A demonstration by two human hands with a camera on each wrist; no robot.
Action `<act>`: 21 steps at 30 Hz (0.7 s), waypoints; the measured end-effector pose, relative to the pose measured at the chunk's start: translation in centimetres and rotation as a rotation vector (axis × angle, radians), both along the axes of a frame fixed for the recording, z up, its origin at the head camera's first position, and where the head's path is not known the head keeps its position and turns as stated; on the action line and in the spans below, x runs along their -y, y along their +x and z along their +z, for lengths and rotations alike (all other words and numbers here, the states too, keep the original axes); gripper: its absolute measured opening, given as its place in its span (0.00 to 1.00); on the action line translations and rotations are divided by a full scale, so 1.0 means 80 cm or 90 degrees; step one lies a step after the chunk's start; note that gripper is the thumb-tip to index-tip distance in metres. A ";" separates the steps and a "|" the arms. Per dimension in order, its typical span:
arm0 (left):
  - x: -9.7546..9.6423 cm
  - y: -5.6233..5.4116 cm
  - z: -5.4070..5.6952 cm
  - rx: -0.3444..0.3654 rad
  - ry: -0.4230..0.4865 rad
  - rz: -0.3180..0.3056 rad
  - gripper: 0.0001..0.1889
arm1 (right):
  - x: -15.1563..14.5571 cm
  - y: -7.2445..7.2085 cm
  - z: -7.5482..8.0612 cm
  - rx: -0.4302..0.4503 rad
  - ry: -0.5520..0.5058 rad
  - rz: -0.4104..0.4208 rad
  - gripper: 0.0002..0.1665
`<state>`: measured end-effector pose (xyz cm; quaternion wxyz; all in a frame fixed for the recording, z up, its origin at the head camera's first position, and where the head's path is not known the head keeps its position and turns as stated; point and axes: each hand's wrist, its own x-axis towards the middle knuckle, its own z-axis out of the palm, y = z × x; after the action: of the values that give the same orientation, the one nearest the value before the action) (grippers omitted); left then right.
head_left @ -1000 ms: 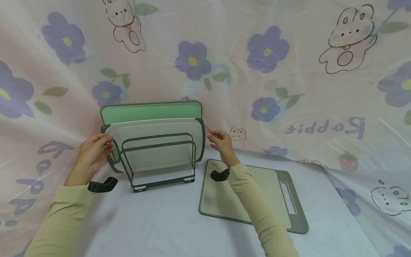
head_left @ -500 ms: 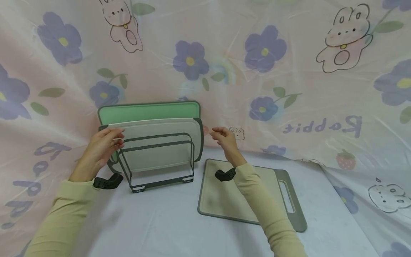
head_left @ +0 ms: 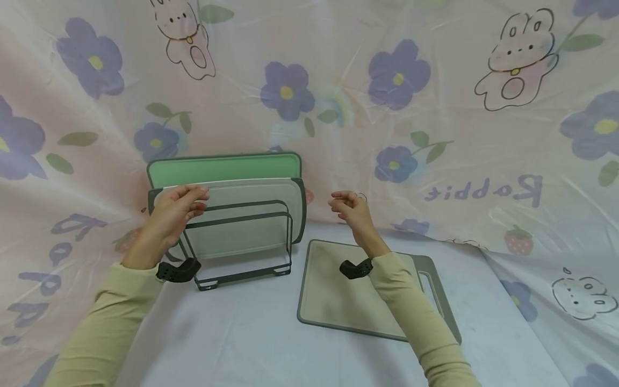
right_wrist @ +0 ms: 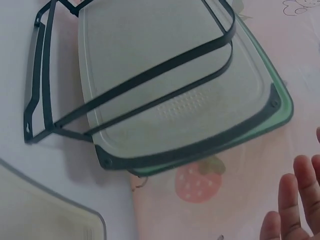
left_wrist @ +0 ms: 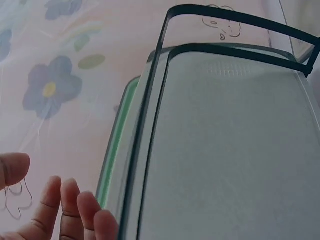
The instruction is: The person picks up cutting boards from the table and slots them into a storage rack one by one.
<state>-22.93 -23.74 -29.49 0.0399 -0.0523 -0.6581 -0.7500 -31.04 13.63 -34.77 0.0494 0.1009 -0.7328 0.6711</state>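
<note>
I am watching my left hand point(head_left: 171, 217) hovering in front of the left end of the dark wire rack point(head_left: 249, 276), its grip apart, the thumb point(left_wrist: 12, 169) standing well clear of the fingers point(left_wrist: 70, 210); I can't tell whether they are touching the frame. My right hand point(head_left: 355, 217) is hovering to the right of the rack, its grip also apart, fingers loosely bent. Between the 2 hands, the pale board point(head_left: 242, 236) is standing on edge in the rack behind 2 hoops, and the green board point(head_left: 227, 167) is standing on its far side, showing above it. The beige board point(head_left: 333, 290) is lying flat on the white tabletop point(head_left: 232, 344) to the right, partly hidden by my right sleeve point(head_left: 420, 322). The flowered backdrop point(head_left: 329, 32) is hanging along the far side.
</note>
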 end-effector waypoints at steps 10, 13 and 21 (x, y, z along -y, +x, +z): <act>-0.037 -0.012 0.016 -0.046 -0.240 0.014 0.26 | -0.031 0.014 0.014 -0.058 0.065 0.003 0.19; -0.048 -0.016 0.018 -0.057 -0.274 0.009 0.30 | -0.041 0.017 0.015 -0.080 0.102 0.000 0.20; -0.075 -0.020 0.022 -0.098 -0.333 -0.036 0.26 | -0.069 0.029 0.021 -0.151 0.217 -0.051 0.20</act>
<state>-24.53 -17.73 -27.76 0.0540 -0.1361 -0.8228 -0.5492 -28.74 19.13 -33.10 0.1437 0.1568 -0.8282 0.5186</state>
